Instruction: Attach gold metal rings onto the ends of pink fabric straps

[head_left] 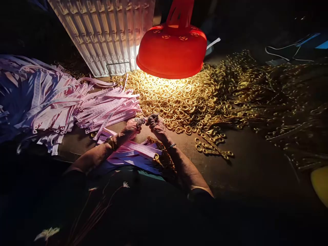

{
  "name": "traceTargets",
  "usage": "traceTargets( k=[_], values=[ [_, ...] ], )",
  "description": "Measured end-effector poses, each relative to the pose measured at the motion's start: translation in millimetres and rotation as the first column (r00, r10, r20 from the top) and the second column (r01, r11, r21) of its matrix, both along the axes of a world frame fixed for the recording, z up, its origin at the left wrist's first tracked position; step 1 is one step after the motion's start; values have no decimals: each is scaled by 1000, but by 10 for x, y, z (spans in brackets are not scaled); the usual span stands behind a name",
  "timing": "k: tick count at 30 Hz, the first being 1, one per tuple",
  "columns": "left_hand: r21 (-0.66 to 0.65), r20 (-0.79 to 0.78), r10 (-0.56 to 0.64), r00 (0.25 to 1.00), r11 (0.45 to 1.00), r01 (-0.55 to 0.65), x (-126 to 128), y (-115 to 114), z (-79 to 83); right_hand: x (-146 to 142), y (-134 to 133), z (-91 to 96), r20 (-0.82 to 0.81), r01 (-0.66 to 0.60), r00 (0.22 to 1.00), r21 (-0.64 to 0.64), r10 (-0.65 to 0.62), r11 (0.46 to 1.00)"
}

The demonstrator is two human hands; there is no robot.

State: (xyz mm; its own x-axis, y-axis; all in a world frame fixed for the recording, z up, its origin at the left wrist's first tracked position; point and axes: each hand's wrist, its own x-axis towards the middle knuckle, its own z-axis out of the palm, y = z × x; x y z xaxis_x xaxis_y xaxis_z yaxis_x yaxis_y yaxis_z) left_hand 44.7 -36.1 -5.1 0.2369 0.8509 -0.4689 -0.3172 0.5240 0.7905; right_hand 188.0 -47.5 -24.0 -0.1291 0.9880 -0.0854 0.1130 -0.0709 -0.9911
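Head view | our left hand and right hand closed, pinching something too small to make out | pink plastic strips under our wrists, more piled left | brass rings heaped loose just ahead, linked brass pieces spread right | red lampshade glowing above

A red plastic dome-shaped lampshade hangs above a heap of small brass rings. A white ribbed plastic panel stands behind, to the left. A pile of flat pink plastic strips lies left of the heap; loose brass chains spread right. Left hand and right hand meet before the heap, above a second bundle of pink plastic strips.
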Motion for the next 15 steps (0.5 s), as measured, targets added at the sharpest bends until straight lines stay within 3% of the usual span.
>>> traceTargets(
  k=[8,11,15],
  values=[
    [59,19,-118,993,991,117,28,-6,8,0,-24,-30,33,40,999,80,-43,996],
    [67,-31,-172,985,983,174,19,-9,34,71,-2,-39,27,9,1000,23,-10,1000],
    [109,-142,-201,969,970,217,17,-51,33,189,42,8,77,-126,988,-120,136,985]
  ],
)
